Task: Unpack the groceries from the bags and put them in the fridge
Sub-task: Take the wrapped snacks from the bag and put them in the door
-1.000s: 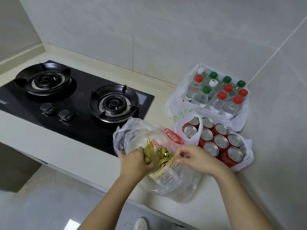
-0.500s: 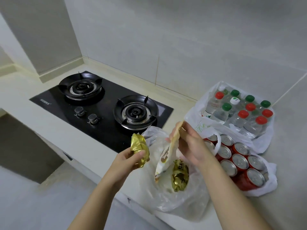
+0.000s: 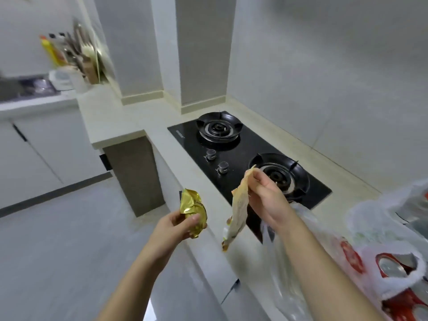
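Gold packet (image 3: pixel 193 210) and flat pale packet (image 3: pixel 238 205) held off the counter (image 3: pixel 162 144)

The left hand (image 3: pixel 172 228) grips the crinkled gold packet, fingers and thumb curled round its lower end, out past the counter's front edge and over the grey floor (image 3: pixel 69 239). The right hand (image 3: pixel 266 198) pinches the flat pale packet by its top corner. The packet hangs edge-on above the narrow counter strip in front of the black hob (image 3: pixel 245 144). Print on both packets is too blurred to read, as is the small logo at the hob's corner. The clear bag (image 3: pixel 284 262) lies under the right forearm, its red print unreadable. Red cans (image 3: pixel 393 267) sit in a white bag (image 3: pixel 398 283) just beside it. The floor lies open to the left.
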Demonstrator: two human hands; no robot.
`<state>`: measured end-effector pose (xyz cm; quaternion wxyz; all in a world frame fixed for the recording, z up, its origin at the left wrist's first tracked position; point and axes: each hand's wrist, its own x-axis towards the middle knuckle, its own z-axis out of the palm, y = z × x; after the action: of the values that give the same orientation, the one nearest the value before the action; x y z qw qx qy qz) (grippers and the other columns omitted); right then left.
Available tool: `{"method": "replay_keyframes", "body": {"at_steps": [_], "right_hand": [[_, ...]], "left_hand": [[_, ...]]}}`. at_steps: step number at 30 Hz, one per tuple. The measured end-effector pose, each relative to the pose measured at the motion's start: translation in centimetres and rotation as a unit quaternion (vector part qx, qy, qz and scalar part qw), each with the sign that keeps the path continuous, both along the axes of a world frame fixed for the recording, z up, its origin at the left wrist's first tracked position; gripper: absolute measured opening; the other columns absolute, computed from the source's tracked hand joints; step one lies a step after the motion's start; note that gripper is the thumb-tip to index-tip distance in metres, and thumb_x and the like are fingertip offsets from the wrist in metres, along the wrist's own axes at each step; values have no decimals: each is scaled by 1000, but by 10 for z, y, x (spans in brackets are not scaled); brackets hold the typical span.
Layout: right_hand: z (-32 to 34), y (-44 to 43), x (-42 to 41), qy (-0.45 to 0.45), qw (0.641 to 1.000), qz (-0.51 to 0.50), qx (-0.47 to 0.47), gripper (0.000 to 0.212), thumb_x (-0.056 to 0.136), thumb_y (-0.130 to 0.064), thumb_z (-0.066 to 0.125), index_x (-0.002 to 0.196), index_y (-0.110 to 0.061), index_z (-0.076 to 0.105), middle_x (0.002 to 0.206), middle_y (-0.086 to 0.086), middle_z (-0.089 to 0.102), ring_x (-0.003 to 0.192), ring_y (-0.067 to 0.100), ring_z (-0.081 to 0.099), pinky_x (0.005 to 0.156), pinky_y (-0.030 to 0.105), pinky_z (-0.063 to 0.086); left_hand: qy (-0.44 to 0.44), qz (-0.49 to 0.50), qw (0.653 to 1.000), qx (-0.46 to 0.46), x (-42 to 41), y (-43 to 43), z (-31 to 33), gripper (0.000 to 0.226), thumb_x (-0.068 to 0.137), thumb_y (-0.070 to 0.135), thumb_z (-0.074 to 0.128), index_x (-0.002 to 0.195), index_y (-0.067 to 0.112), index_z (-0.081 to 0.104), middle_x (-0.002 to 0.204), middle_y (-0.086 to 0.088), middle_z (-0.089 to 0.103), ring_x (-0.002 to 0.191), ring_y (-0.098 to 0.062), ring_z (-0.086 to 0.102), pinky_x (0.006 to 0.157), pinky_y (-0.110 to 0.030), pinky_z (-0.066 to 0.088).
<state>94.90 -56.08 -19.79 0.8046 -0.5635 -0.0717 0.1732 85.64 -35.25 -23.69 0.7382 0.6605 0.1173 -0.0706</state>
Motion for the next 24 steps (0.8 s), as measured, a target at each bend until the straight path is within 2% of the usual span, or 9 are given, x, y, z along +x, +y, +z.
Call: {"method": "replay_keyframes", "body": {"at_steps": [2, 7, 9, 13, 19, 24], "right_hand": [[4, 34, -2, -8, 999, 43, 13, 10, 90, -19, 51, 84, -11, 55, 68, -3, 57, 66, 13, 57, 98, 50, 34], [16, 118, -23, -13, 993, 119, 14, 17, 91, -24, 52, 79, -18, 62, 70, -1, 55, 72, 18, 52, 86, 36, 39], [20, 152, -37, -15, 989, 145, 16, 16, 95, -21, 48, 84, -15, 58, 69, -1, 56, 71, 17, 57, 88, 40, 40], [24, 218, -68, -23, 980, 198, 11, 23, 104, -11, 34, 87, -11, 49, 66, -2, 59, 64, 12, 66, 100, 51, 38], [31, 314, -121, -24, 956, 290, 42, 15, 98, -19, 44, 91, -10, 53, 72, 1, 54, 70, 16, 53, 95, 48, 32], [42, 386, -163, -27, 928, 367, 63, 14, 97, -18, 44, 94, -7, 51, 74, 5, 50, 67, 14, 51, 93, 47, 31]], "left_hand": [[-5, 37, 999, 0, -16, 27, 4, 61, 55, 52, 74, 104, 16, 68, 100, -5, 73, 97, -23, 69, 89, -37, 54], [-11, 114, 993, 15, -67, 96, 12, 56, 57, 52, 74, 101, 20, 68, 97, -2, 73, 97, -21, 69, 78, -26, 55], [-12, 142, 990, 19, -90, 122, 15, 47, 62, 47, 75, 100, 21, 67, 97, -3, 73, 96, -21, 69, 74, -24, 55], [-26, 179, 983, 34, -140, 171, 24, 63, 53, 55, 73, 103, 17, 67, 98, -6, 73, 95, -20, 70, 71, -22, 55], [-55, 241, 965, 85, -222, 243, 32, 62, 58, 52, 73, 103, 9, 68, 100, -13, 71, 99, -30, 66, 73, -28, 56], [-52, 302, 944, 124, -287, 292, 51, 60, 58, 55, 73, 104, 16, 69, 100, -5, 73, 99, -24, 68, 91, -42, 53]]}}
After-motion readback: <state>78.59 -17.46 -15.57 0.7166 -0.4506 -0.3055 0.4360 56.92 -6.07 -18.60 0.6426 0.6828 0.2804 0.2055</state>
